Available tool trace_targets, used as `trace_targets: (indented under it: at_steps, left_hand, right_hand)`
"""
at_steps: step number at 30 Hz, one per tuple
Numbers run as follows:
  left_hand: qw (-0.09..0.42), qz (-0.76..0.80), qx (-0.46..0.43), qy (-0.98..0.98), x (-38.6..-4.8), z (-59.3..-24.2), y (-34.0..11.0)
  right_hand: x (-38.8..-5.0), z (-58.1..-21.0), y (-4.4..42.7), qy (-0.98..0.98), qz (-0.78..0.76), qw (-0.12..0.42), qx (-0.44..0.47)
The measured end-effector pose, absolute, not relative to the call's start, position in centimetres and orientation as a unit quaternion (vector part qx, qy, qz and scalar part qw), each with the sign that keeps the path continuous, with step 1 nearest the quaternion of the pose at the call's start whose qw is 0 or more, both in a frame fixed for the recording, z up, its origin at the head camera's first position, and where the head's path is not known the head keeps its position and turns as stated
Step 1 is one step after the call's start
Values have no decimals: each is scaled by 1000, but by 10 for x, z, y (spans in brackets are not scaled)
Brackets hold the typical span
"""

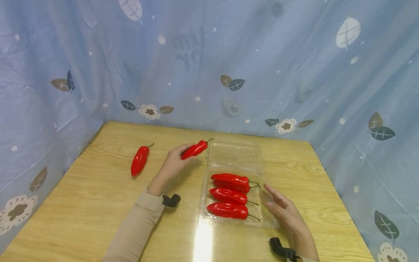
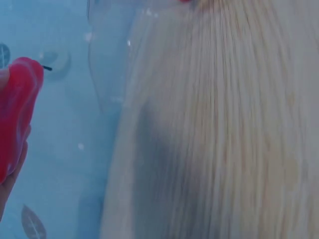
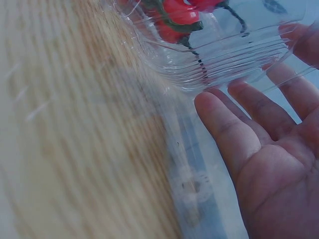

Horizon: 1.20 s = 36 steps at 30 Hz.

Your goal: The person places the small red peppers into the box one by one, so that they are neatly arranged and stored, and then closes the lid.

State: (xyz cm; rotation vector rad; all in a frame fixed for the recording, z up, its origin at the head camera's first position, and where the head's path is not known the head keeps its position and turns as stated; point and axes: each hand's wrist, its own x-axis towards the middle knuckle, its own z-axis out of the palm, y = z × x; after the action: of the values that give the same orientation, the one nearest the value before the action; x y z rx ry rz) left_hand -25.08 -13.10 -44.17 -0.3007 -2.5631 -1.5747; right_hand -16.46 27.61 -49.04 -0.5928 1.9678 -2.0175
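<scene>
My left hand [image 1: 173, 162] holds a red chili pepper [image 1: 195, 149] above the table, just left of a hinged clear plastic box. The pepper's green stem points up and right; in the left wrist view the pepper [image 2: 19, 114] shows at the left edge. Several red peppers [image 1: 229, 195] lie side by side in the base of the clear box [image 1: 267, 218], stems to the right. My right hand [image 1: 289, 214] is at the box's right side with fingers loosely extended. In the right wrist view its fingertips are by the box's ridged wall [image 3: 224, 64]; contact is hard to tell.
Another red pepper [image 1: 140, 161] lies alone on the wooden table [image 1: 82, 193], to the left. The box's clear lid [image 1: 234, 153] is folded back toward the far table edge. A blue patterned curtain [image 1: 196, 72] hangs behind the table and along both sides.
</scene>
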Motion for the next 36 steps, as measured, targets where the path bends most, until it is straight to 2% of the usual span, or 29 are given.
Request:
trace_targets:
  at_steps: [15,23,36]
  left_hand:
    - [19,-488,-209,-847,-237,-433,-97]
    - [-34,-478,-291,-828,-230,-430,-78]
    - [-80,-421,-347,-834,-220,-433,-53]
  right_hand:
    - [-165,-492,277,680,-691,125,-209]
    - [-166,-493,277,673,-698,127,-212]
    - [-166,-493,277,674,-696,123,-213]
